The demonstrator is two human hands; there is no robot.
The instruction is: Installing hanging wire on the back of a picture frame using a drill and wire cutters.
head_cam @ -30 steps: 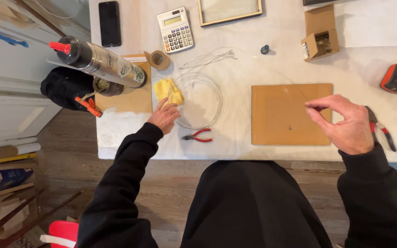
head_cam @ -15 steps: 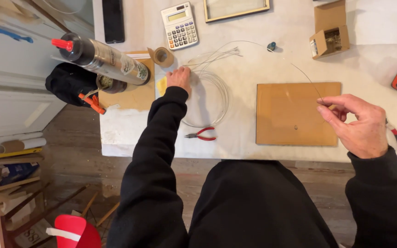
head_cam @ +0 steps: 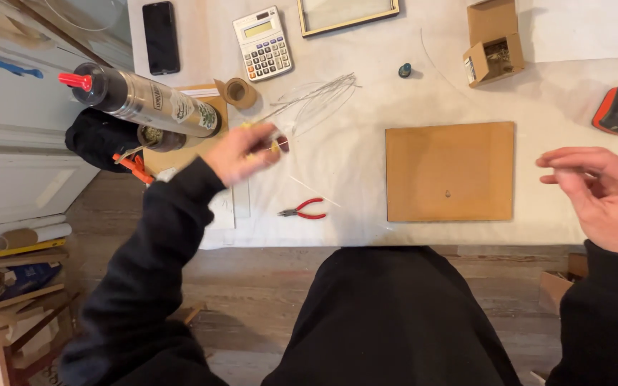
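black long sleeves to the wrists, black top, bare hands

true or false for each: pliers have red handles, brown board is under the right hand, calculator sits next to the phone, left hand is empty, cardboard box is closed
1. The pliers have red handles: true.
2. The brown board lies under the right hand: false. The hand hovers to the right of the board, apart from it.
3. The calculator sits near the black phone: true, both at the far edge of the table.
4. The left hand is empty: false. Its fingers pinch something small and yellow, blurred, by the coiled wire.
5. The small cardboard box is closed: false. Its flap stands open.
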